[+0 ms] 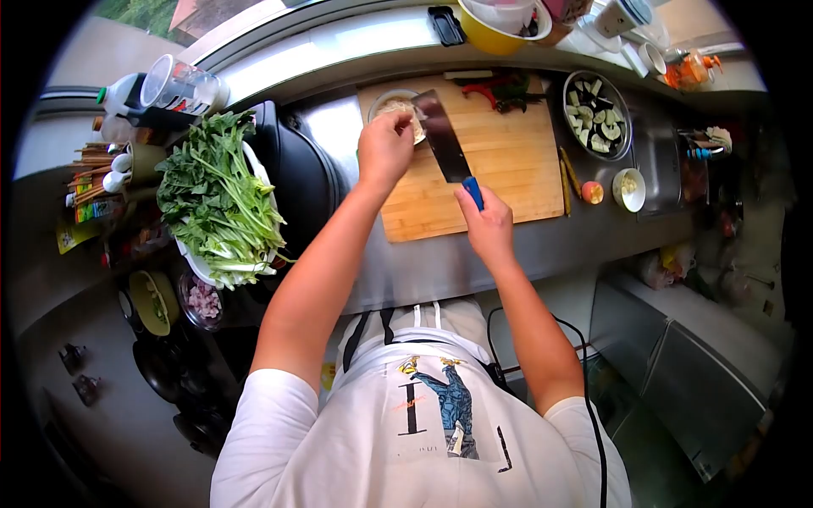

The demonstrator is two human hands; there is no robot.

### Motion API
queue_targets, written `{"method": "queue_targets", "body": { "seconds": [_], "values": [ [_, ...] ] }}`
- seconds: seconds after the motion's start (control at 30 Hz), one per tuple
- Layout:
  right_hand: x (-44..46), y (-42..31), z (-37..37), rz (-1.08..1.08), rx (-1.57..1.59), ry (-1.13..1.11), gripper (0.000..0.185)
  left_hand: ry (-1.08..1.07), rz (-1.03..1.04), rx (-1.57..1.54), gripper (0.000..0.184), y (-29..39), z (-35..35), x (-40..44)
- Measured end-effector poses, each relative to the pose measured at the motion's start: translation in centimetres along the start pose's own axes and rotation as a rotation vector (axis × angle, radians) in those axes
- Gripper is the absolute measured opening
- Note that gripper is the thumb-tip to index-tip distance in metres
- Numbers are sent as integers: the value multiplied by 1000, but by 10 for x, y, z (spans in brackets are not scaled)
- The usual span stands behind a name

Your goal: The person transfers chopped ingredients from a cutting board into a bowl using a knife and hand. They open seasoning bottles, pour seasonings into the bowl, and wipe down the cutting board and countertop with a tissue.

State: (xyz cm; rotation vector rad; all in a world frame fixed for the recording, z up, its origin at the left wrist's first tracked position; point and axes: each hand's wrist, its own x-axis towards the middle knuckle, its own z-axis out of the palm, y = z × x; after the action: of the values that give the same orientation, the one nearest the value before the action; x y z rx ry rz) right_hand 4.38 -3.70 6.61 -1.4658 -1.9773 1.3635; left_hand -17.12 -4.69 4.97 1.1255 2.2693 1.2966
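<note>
Nearest is a white shirt (364, 432) printed with a large letter "I"; its smaller lettering is too small to read. The right grip (489, 222) is closed round the blue handle of a cleaver (444, 140), whose blade points away over the wooden board (517, 173). The left grip (389, 146) has its fingers drawn together over a bowl (373, 108) of pale shreds, left of the blade; whether they pinch any is hidden. A broad stretch of board runs from the blade to the right edge, and its near edge stands back from the rim of the steel bench (398, 284). Leafy greens (222, 190) heap up to the left. A small white bowl (628, 191) and a plate of cut pieces (598, 118) sit to the right. Red and green peppers (506, 91) lie toward the board's far edge; red marking on a clear tub (179, 88) is unreadable.
</note>
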Motion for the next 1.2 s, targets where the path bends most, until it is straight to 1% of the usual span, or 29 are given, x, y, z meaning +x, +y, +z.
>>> {"method": "queue_targets", "body": {
  "seconds": [0.03, 0.07, 0.1, 0.17, 0.2, 0.23, 0.27, 0.33, 0.37, 0.43, 0.47, 0.5, 0.53, 0.57, 0.6, 0.63, 0.67, 0.7, 0.73, 0.77, 0.83, 0.87, 0.93, 0.97, 1.03, 1.07, 1.1, 1.17, 1.2],
  "values": [
    [8, -8, 3, -149, -121, 80, 34, 11, -2, -1, 17, -11, -5, 4],
    [21, -8, 6, -32, -170, -12, 32, -78, -76, 187, 19, -21, -9, 5],
    [23, -4, 8, -44, -171, -8, 32, -166, -145, 373, 21, -28, -10, 9],
    [33, 0, 13, -117, -108, 78, 35, -122, -88, 269, 18, -28, -15, 3],
    [28, -19, 7, 37, -50, 41, 36, -65, -54, 229, 17, -26, -16, 2],
    [27, -16, 8, 44, -50, 37, 36, -21, -20, 189, 16, -22, -13, -1],
    [28, -12, 5, 55, -17, -2, 36, -24, -21, 188, 16, -18, -10, -2],
    [34, -13, 0, 99, 57, -85, 36, 87, 64, 90, 14, -10, -1, 3],
    [33, -13, -1, 97, 52, -84, 36, 90, 64, 85, 14, -7, 4, 6],
    [30, -22, -4, 274, 278, -175, 36, 142, 226, 89, 12, -5, 10, 9],
    [31, -23, -4, 275, 279, -173, 36, 154, 255, 121, 12, -10, 12, 10],
    [30, -23, -4, 334, 330, -173, 32, 149, 258, 121, 12, -23, 16, 8],
    [30, -24, -5, 391, 386, -165, 28, 138, 169, 203, 12, -33, 19, 7],
    [31, -26, -8, 388, 389, -159, 28, 134, 75, 285, 12, -42, 24, 8],
    [31, -27, -10, 393, 399, -165, 31, 172, 141, 235, 12, -36, 24, 5],
    [29, -26, -11, 407, 408, -174, 33, 165, 141, 235, 12, -24, 20, 1],
    [26, -23, -10, 418, 408, -174, 33, 139, 243, 170, 12, -12, 17, -4],
    [28, -21, -8, 429, 476, -184, 32, 121, 347, 104, 11, -6, 16, -6],
    [29, -20, -8, 437, 544, -194, 32, 84, 359, 164, 12, -9, 17, -10],
    [27, -19, -8, 437, 543, -199, 32, 86, 355, 167, 12, -19, 20, -14],
    [31, -21, -9, 433, 466, -178, 32, 126, 112, 229, 17, -40, 23, -13],
    [32, -18, -9, 435, 470, -178, 32, 123, 113, 232, 17, -43, 21, -14],
    [28, -10, -7, 12, 59, 17, 30, 24, -420, 66, 28, -35, 9, -17],
    [26, -6, -8, 20, 66, 21, 30, 15, -418, 72, 28, -33, 6, -18],
    [21, -7, -13, 69, 95, 87, 30, 53, -659, 134, 41, -36, 3, -18],
    [19, -1, -14, 67, 140, 109, 30, 117, -568, 196, 42, -55, 12, -20],
    [17, 4, -17, 69, 139, 113, 30, 114, -566, 195, 42, -69, 18, -15],
    [10, 15, -25, 95, 146, 149, 31, -97, -811, -382, 37, -86, 28, -7],
    [6, 24, -28, 98, 142, 150, 31, -98, -797, -357, 31, -78, 27, -3]
  ]
}}
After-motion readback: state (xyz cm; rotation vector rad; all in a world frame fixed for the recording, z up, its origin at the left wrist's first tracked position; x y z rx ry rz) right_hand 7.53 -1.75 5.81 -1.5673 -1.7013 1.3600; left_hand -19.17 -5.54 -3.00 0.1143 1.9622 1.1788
